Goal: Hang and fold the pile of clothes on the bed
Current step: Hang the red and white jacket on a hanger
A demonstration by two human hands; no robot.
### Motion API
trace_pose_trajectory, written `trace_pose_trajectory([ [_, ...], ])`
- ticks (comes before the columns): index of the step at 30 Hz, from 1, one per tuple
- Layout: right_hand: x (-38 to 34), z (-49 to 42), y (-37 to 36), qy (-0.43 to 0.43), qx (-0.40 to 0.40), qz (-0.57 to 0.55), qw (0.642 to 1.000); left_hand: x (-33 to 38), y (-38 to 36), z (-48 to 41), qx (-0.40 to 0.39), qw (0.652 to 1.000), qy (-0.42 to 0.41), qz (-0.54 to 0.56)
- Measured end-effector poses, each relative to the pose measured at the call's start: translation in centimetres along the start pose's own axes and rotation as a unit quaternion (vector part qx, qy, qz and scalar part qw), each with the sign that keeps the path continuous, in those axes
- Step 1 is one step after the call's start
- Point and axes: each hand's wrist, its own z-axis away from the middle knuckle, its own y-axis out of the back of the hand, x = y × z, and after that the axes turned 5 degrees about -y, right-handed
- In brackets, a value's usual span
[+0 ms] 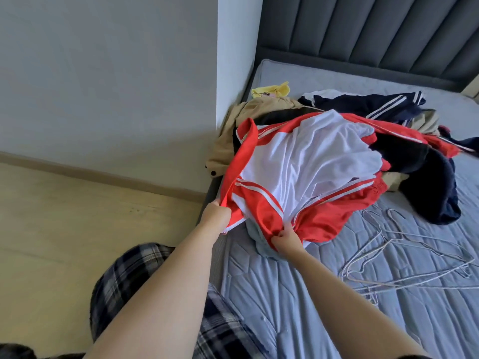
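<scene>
Red jacket (305,161) stretches toward headboard (363,35), seemingly; left hand (216,212), right hand (286,237) fingers clamp it

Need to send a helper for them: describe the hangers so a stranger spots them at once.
On the bed's blue-grey mattress, find the clothes pile by the wall. Right of it, on bare quilting, lie the hangers: thin pale wire outlines, flat and overlapping, the only things not cloth.

Bare arms outstretched — left grip (216,214) and right grip (286,238) tight on red jacket (324,222)
</scene>
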Motion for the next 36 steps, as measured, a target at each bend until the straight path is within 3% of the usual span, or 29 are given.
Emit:
trace_pose_trajectory([
  [2,0.2,1.2,0.8,-0.008,-0.062,-0.06,0.996,-0.4,1.2,0.9,-0.023,0.998,-0.043,-0.04],
  [3,0.2,1.0,0.8,-0.027,-0.056,-0.075,0.995,-0.7,1.8,1.4,-0.053,0.996,-0.037,-0.055],
  [7,-2.7,1.2,0.0,0.149,0.056,0.053,0.986,-1.6,3.4,3.6,-0.196,0.98,0.044,0.003],
  [10,-4.3,1.0,-0.9,0.177,0.108,0.111,0.972,-1.6,4.1,4.4,-0.245,0.967,0.044,0.051],
  [13,-5.7,1.7,-1.0,0.197,0.134,-0.015,0.971,-0.8,4.6,4.2,-0.215,0.968,0.015,0.126],
  [17,-6.6,2.5,0.1,0.058,0.067,-0.18,0.98,-0.3,5.8,2.2,-0.078,0.94,0.015,0.332],
  [19,-7.6,3.3,0.8,0.03,0.021,-0.318,0.947,0.0,5.9,1.2,-0.013,0.916,0.007,0.401],
  [22,-10.2,5.5,2.9,0.049,-0.098,-0.529,0.841,0.7,5.0,0.4,0.048,0.916,0.02,0.397],
  [24,-11.4,6.9,4.9,0.108,-0.204,-0.58,0.781,1.3,4.5,0.5,0.034,0.92,0.051,0.387],
  [25,-11.9,7.4,5.8,0.138,-0.226,-0.581,0.77,1.3,4.5,0.6,0.013,0.924,0.056,0.377],
  [26,-12.1,7.6,6.6,0.154,-0.213,-0.577,0.773,1.3,4.6,0.7,-0.012,0.931,0.055,0.36],
  [28,-12.7,7.2,7.7,0.128,-0.158,-0.535,0.82,1.0,4.6,1.0,-0.06,0.945,0.042,0.318],
  [31,-11.7,4.9,7.2,0.02,0.043,-0.394,0.918,1.0,4.2,1.7,-0.09,0.959,0.061,0.263],
  [33,-10.0,3.8,6.1,0.014,0.179,-0.347,0.921,1.5,4.2,1.9,-0.103,0.962,0.078,0.239],
  [36,-8.0,3.0,4.4,0.036,0.218,-0.248,0.943,1.0,3.8,0.8,-0.039,0.991,0.053,0.121],
])
